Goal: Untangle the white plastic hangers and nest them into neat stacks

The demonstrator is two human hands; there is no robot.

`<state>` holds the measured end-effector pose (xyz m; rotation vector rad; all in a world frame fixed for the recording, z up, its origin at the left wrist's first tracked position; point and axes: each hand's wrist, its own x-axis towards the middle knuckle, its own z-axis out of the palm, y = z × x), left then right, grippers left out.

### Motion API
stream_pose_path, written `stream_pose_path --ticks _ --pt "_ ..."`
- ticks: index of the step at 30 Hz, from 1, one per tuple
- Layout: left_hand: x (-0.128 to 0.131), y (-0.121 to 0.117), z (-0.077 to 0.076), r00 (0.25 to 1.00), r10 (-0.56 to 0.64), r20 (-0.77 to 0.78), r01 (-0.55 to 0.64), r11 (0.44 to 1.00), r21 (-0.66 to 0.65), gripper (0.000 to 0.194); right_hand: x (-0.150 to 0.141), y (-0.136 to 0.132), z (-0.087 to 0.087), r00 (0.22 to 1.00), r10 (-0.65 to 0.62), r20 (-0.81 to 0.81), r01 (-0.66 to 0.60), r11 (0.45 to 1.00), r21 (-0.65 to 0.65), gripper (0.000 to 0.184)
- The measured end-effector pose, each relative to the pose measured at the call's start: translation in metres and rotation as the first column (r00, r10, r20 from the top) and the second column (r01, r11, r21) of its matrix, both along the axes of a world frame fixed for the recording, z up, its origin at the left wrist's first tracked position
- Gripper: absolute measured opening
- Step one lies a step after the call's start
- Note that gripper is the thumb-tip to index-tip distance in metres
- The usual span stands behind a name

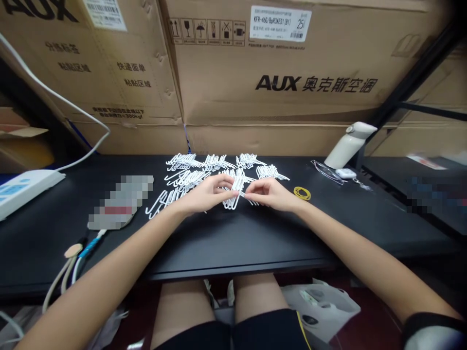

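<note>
Fingers of my left hand [213,193] are closed round a bunch of white hooks [231,201] above the black tabletop. Opposite it, my right hand [272,193] pinches the straight ends of the same bunch. Both hands nearly meet at the middle of the table. More white J-shaped hooks lie in bunches behind and to the left: a back row [182,160], a left bunch [160,201] and a bunch [269,172] just behind my right hand. My left hand partly hides some of them. Yellow rubber bands [302,193] lie right of my right hand.
A white bottle [348,146] leans at the back right, by a small white case [346,173]. Large cardboard boxes [273,107] wall off the back. On the left are a blurred flat device [122,201], its cable and a white power strip [31,187].
</note>
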<state>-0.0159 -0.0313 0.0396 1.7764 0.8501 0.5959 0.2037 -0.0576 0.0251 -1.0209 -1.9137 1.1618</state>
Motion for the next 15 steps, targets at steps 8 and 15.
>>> stream_pose_path --ticks 8,15 --pt "-0.0019 0.0007 0.0073 1.0 -0.014 0.023 0.016 0.996 -0.092 0.048 0.0038 0.0018 0.0056 0.999 0.023 0.029 -0.022 1.0 -0.013 0.03" --pt "-0.004 0.0054 0.003 0.999 0.024 0.043 -0.02 0.995 -0.099 0.047 0.0042 0.0019 0.0027 1.0 -0.027 -0.01 0.028 0.999 0.032 0.027"
